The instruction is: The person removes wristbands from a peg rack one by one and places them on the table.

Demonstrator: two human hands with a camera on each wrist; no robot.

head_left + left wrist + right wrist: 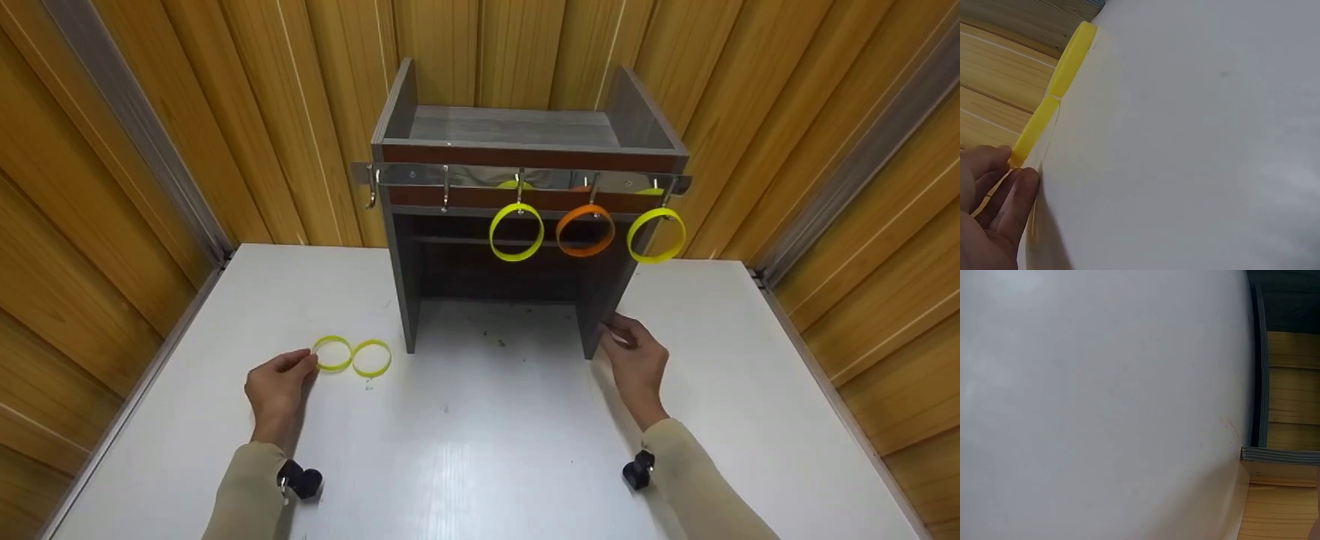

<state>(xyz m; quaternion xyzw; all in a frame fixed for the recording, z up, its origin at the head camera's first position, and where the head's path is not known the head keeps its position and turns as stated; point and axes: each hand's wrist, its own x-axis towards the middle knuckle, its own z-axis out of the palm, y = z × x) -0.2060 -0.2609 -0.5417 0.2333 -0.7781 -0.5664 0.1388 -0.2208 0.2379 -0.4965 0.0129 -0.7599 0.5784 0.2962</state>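
In the head view my left hand (279,386) is at the left, its thumb and fingertips pinching the near edge of a yellow ring (332,338). A second yellow ring (373,374) lies against it on the right, and the left wrist view shows both edge-on, the pinched ring (1036,126) nearest the fingers. My right hand (637,360) is at the outer side of the grey shelf unit's right panel (600,307), fingertips right at the panel. I cannot tell whether it grips the panel. Only a sliver of that hand enters the right wrist view.
A metal hook rail (480,177) crosses the shelf unit's front. From its hooks hang a yellow ring (516,257), an orange ring (586,253) and another yellow ring (657,259); the two left hooks (445,191) carry none. Wood-look walls (330,112) enclose the white table (465,450).
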